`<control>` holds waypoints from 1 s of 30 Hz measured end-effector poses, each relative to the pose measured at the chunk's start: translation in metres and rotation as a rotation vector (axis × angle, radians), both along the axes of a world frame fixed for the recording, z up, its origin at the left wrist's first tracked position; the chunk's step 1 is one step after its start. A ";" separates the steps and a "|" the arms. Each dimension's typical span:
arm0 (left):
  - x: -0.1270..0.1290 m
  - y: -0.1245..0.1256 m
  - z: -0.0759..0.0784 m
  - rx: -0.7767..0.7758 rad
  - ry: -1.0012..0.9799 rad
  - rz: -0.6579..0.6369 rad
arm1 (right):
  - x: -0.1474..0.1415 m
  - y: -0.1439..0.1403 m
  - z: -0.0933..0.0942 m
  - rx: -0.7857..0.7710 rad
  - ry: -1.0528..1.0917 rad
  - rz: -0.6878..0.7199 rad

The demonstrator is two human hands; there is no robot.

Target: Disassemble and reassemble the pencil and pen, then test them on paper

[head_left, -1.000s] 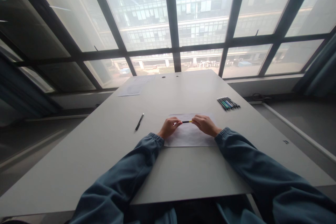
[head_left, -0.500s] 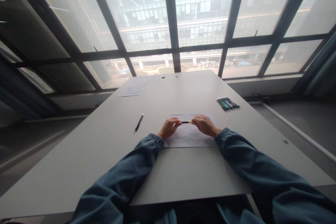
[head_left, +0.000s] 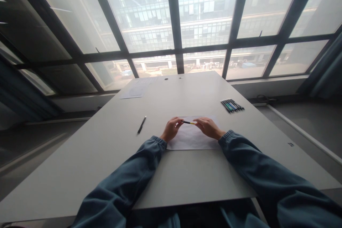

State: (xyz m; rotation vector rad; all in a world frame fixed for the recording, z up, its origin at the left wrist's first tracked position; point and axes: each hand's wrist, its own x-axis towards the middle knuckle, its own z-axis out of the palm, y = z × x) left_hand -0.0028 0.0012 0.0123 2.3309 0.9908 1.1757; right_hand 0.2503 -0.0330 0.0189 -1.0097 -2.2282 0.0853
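A slim pen (head_left: 188,122), black on its left part and yellow on its right, spans the gap between my hands above a white sheet of paper (head_left: 195,140). My left hand (head_left: 171,129) pinches the black end between thumb and fingertips. At the yellow end, my right hand (head_left: 207,127) has its thumb and fingers around the tip, with a looser-looking grip. The fingertips partly cover both ends of the pen. Left of my hands, a black pen (head_left: 141,125) lies alone on the table.
Several pens (head_left: 232,105) lie side by side on the right of the white table (head_left: 112,164). Printed sheets (head_left: 133,92) rest at the far left. A small dark item (head_left: 290,144) is near the right edge. Large windows (head_left: 203,10) stand beyond the table.
The pen between my hands has tilted, its black end now higher than the yellow one. My left fingers have shifted up a little, and my right fingers have loosened slightly.
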 end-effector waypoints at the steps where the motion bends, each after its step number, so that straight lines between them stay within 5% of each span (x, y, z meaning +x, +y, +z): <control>1: 0.000 0.000 0.001 0.005 -0.013 0.017 | 0.000 0.000 0.000 -0.001 0.006 -0.009; 11: -0.001 0.001 0.003 -0.007 -0.110 0.164 | 0.003 0.005 -0.002 0.023 -0.019 -0.101; 19: -0.003 -0.002 0.005 -0.080 -0.159 0.216 | 0.039 0.019 0.006 0.049 -0.017 -0.511; 30: -0.006 -0.005 0.007 -0.083 -0.160 0.209 | 0.097 0.036 0.003 -0.233 -0.105 -0.977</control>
